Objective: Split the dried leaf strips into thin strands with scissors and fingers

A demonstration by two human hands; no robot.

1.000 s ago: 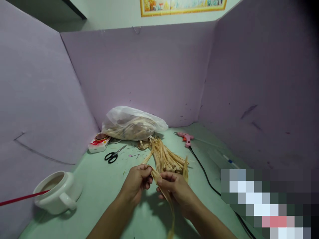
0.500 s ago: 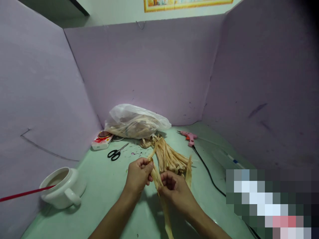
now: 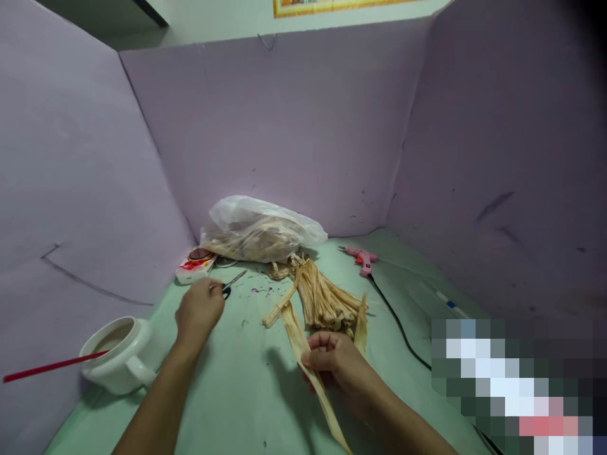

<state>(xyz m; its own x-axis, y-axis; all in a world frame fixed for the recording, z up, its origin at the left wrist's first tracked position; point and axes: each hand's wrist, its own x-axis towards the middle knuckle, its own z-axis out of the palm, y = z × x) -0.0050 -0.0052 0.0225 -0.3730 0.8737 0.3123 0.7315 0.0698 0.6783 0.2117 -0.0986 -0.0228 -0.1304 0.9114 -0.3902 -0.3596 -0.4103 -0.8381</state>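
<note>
My right hand (image 3: 332,360) is closed on a long tan dried-leaf strip (image 3: 296,338) that runs from the table down past my wrist. My left hand (image 3: 199,311) has reached out to the left and covers the black handles of the scissors (image 3: 233,280), whose blades point away; its fingers are curled over them, but a firm grip cannot be made out. A bundle of dried strips (image 3: 325,300) lies just beyond my right hand.
A clear plastic bag (image 3: 260,230) of more dried material sits at the back. A pink glue gun (image 3: 363,258) with a black cord (image 3: 396,325) lies at right. A white cup (image 3: 121,354) with a red stick stands at left. Purple boards wall in the green table (image 3: 227,392).
My left hand has let go of the strip and moved left and away onto the scissors. My right hand still holds the strip, which now lies out flatter.
</note>
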